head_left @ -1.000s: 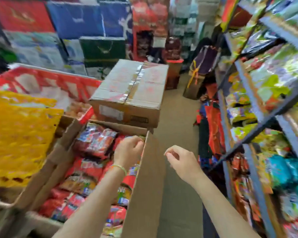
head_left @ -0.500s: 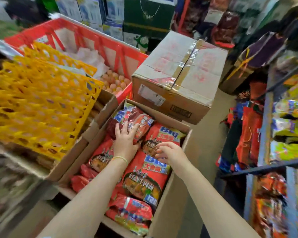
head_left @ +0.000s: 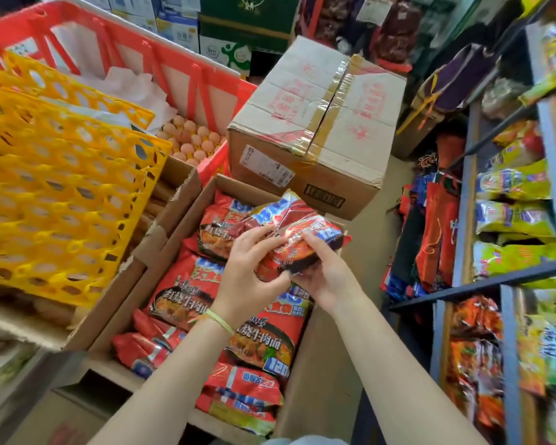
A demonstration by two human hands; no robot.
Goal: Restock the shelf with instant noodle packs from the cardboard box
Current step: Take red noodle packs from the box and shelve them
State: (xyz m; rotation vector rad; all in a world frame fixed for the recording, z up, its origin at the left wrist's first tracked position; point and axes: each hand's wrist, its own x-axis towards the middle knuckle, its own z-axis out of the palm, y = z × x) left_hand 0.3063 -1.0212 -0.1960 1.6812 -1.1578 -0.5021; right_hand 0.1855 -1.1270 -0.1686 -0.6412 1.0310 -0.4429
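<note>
Two hands, left hand and right hand, clutch slippery noodle packs above the cardboard box; shelf at three o'clock; may slip.

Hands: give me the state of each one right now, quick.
Left hand: holding the red noodle packs, fingers curled round them.
Right hand: holding the same packs from the other side.

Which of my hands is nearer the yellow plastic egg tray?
Left. Your left hand grips the raised red instant noodle pack on the side facing the yellow plastic egg tray. Your right hand holds the pack's far side, toward the shelf.
</note>
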